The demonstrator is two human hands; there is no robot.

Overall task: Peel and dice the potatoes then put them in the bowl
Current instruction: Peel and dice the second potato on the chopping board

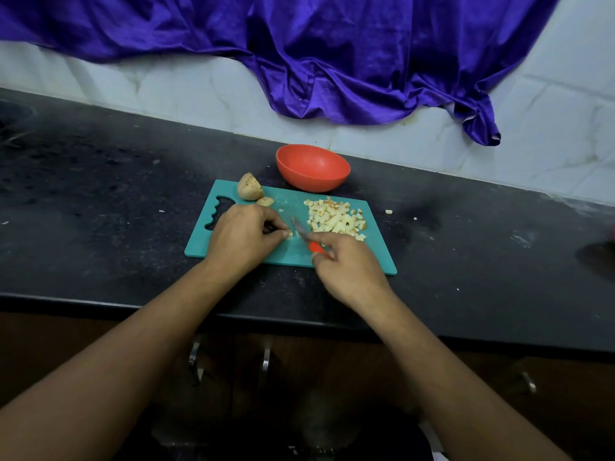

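A teal cutting board [286, 254] lies on the black counter. On its right half sits a heap of diced potato [336, 217]. An unpeeled potato chunk [249, 192] and a smaller piece [265, 201] lie at the board's far left corner. My left hand [243, 236] pinches a small potato piece [290, 234] against the board. My right hand [349, 264] grips a knife [304, 235] with an orange-red handle, its blurred blade right beside that piece. A red bowl [312, 168] stands just behind the board; I see nothing in it.
The black counter [116, 194] stretches left and right, with a few stray potato bits [388, 212] to the right of the board. A purple cloth [332, 61] hangs over the white tiled wall behind. Cabinet handles [265, 359] show below the counter edge.
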